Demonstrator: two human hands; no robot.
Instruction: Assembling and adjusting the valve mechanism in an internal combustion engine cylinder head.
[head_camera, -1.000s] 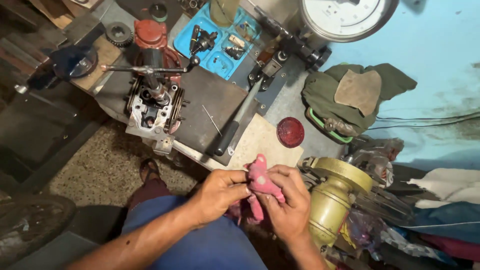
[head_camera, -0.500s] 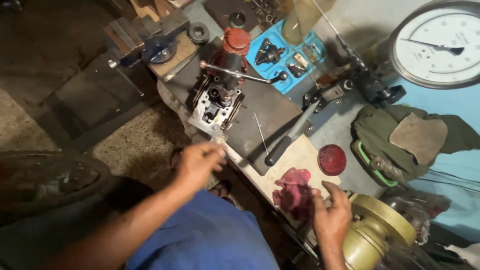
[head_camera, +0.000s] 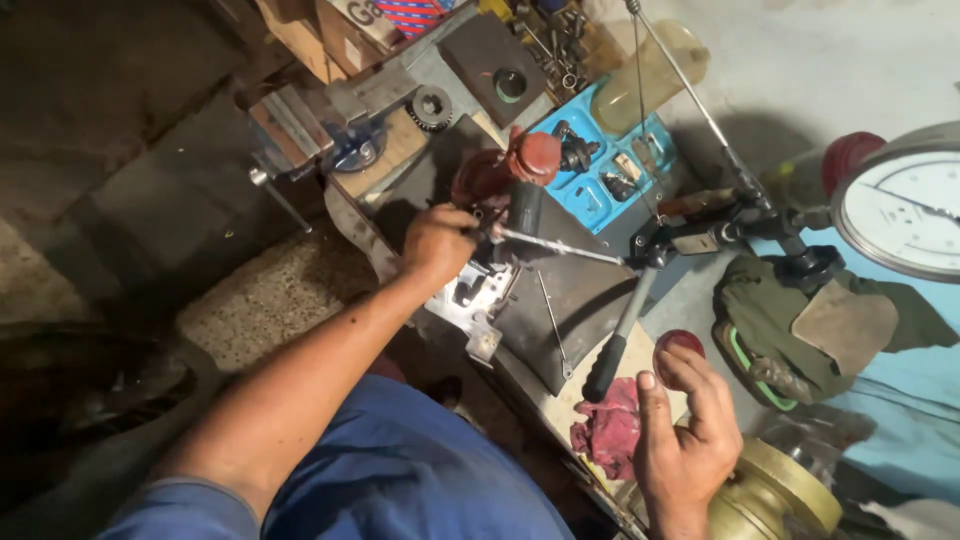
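Head view: left hand (head_camera: 438, 243) has its fingers curled around a thin metal rod (head_camera: 560, 247) above the metal engine part (head_camera: 480, 295) on the bench. Farther right, right hand (head_camera: 685, 430) hovers with loosely spread fingers beside a crumpled red rag (head_camera: 610, 428).

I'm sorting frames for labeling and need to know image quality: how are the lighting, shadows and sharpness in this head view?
Head view: the bench middle is evenly lit and fairly sharp around the left hand on the metal engine part; the left side sinks into deep shadow; the white gauge dial is bright, slightly washed; the right hand is a little soft; edges bend from a wide lens.
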